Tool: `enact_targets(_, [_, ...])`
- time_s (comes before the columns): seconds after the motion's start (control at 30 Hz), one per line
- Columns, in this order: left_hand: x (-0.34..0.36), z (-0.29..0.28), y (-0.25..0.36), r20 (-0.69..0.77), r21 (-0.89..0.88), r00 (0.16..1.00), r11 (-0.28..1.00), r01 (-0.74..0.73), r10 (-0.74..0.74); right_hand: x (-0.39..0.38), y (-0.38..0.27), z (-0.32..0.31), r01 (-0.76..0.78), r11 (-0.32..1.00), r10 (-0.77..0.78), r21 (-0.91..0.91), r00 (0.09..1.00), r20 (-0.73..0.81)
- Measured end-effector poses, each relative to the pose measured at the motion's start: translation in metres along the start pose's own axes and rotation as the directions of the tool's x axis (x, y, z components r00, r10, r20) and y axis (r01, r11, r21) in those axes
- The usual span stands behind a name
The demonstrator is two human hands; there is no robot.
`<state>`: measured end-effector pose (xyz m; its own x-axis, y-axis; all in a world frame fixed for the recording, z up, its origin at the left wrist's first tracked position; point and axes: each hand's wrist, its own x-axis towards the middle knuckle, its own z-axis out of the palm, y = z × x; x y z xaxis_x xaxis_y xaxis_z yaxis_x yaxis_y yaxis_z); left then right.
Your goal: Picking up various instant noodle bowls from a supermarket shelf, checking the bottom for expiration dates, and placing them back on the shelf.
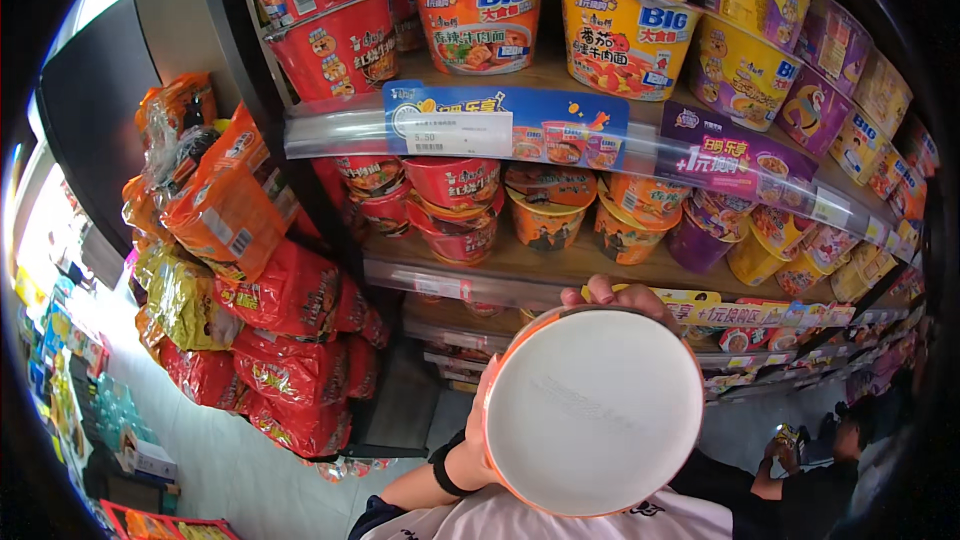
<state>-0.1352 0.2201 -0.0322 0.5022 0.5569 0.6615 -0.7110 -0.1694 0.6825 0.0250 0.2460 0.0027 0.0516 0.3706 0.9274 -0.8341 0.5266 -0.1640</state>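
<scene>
A large instant noodle bowl point(595, 410) with an orange edge is tilted in front of me, its round white bottom facing up. My left hand point(486, 430) grips its left side, with a black band on the wrist. Most of that hand is behind the bowl. Bent fingers curl at the bowl's far edge; they look like those of my right hand point(640, 302), whose palm and arm the bowl hides. The bowl's printed side and lid cannot be seen. Beyond it, the lower shelf holds red, orange and purple noodle cups point(548, 210).
Stacked noodle buckets point(485, 25) fill the upper shelf, behind a clear price rail point(340, 130) with blue and purple signs. Bagged noodle packs point(280, 290) are piled at left beside a dark upright. At lower right, another person's hand point(775, 455) is by a small package.
</scene>
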Motion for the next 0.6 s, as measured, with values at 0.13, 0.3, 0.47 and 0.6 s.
enact_targets(0.13, [-0.005, -0.001, 0.000, 0.032, 0.039, 0.999, 0.999, -0.036, 0.035, -0.017, 0.005, 0.002, -0.075, 0.976, 0.105, 0.206, 0.985, -0.135])
enact_targets(0.3, [-0.003, -0.001, -0.004, 0.051, 0.080, 0.996, 0.994, -0.073, 0.069, -0.004, 0.009, 0.007, -0.003, 0.983, 0.023, 0.184, 0.994, -0.108])
enact_targets(0.47, [-0.001, -0.005, -0.006, 0.034, 0.141, 0.994, 0.985, -0.103, 0.099, -0.001, 0.013, 0.006, 0.003, 0.983, 0.023, 0.183, 0.990, -0.136])
enact_targets(0.6, [0.013, 0.000, -0.011, 0.035, 0.145, 0.991, 0.980, -0.136, 0.132, -0.019, -0.012, -0.007, -0.088, 0.981, 0.126, 0.176, 0.967, -0.221])
